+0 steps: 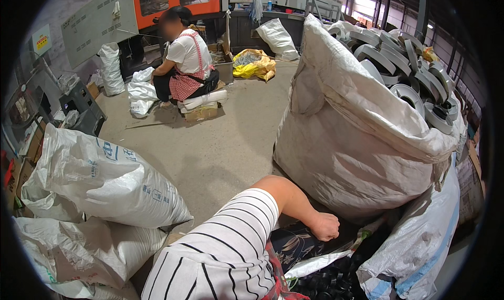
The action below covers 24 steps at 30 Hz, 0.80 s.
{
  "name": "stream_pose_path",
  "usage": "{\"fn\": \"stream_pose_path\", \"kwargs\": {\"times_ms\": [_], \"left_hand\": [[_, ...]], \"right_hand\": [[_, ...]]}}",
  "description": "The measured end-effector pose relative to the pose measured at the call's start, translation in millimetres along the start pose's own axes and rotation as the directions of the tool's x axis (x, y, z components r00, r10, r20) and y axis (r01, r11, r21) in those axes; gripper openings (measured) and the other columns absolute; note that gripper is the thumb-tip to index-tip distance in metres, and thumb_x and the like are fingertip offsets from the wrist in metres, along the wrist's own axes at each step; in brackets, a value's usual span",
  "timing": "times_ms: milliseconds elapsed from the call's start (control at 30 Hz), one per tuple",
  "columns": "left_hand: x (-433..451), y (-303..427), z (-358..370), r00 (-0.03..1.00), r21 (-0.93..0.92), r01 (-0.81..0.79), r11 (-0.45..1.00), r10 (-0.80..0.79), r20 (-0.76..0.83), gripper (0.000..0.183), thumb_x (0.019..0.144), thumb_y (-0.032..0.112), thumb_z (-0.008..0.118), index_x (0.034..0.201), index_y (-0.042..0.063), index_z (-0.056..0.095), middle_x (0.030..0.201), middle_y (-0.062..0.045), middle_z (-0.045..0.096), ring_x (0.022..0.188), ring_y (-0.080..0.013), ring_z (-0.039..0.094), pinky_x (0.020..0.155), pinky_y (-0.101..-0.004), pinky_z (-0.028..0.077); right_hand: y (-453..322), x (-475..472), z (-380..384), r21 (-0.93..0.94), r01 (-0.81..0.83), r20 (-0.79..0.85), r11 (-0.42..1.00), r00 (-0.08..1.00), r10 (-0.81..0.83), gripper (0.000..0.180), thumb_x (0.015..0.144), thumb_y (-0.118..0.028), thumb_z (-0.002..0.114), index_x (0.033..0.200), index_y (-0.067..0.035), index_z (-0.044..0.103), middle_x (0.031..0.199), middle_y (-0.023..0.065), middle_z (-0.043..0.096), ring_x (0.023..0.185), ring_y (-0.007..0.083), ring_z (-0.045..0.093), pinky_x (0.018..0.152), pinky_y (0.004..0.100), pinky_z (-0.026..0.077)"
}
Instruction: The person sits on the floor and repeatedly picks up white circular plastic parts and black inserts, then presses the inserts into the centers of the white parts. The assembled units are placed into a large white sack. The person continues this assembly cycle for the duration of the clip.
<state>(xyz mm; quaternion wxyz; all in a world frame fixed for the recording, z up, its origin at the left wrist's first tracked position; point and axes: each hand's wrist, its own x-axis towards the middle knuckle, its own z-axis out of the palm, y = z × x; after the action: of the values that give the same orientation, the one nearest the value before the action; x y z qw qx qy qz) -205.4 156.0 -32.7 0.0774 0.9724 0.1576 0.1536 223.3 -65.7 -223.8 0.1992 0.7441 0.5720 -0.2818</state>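
Note:
My left hand is curled above the dark floral cloth over my leg, at the end of a bent arm in a striped sleeve. Its fingertips are hidden, so whether it holds anything cannot be made out. My right hand is out of view. Just below the hand, a strip of white sheet or bag lies beside a heap of small black plastic parts. Behind the hand stands a big white woven sack, heaped with grey round plastic parts. Part of a red apron shows at my waist.
Full white woven sacks are stacked at left. A blue-striped sack leans at right. Across the concrete floor, a person sits low beside a white sack. An orange-doored machine stands behind, near a yellow bag.

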Motion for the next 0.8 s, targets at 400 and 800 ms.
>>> {"fn": "stream_pose_path", "kwargs": {"times_ms": [400,800], "left_hand": [[0,-3,4,1.0,-0.025,0.006,1.0,-0.007,-0.028,0.017,0.074,0.02,0.058,0.067,0.005,0.062,0.069,-0.013,0.065,0.075,-0.0341,0.061,0.071,-0.0445,0.048],[2,-2,-2,0.999,-0.019,0.013,1.0,-0.014,-0.034,0.019,0.074,0.022,0.059,0.067,0.004,0.063,0.069,-0.013,0.065,0.073,-0.0338,0.062,0.069,-0.0439,0.049]], "right_hand": [[-9,-3,-8,0.009,-0.012,0.01,1.0,1.0,0.012,0.079,0.086,-0.056,0.058,0.128,0.01,0.049,0.129,0.0307,0.052,0.124,0.0407,0.048,0.103,0.0424,0.041],[-8,-9,-7,0.02,-0.02,0.02,1.0,1.0,0.019,0.077,0.086,-0.055,0.058,0.127,0.01,0.05,0.128,0.0304,0.053,0.124,0.0406,0.048,0.103,0.0423,0.041]]}}
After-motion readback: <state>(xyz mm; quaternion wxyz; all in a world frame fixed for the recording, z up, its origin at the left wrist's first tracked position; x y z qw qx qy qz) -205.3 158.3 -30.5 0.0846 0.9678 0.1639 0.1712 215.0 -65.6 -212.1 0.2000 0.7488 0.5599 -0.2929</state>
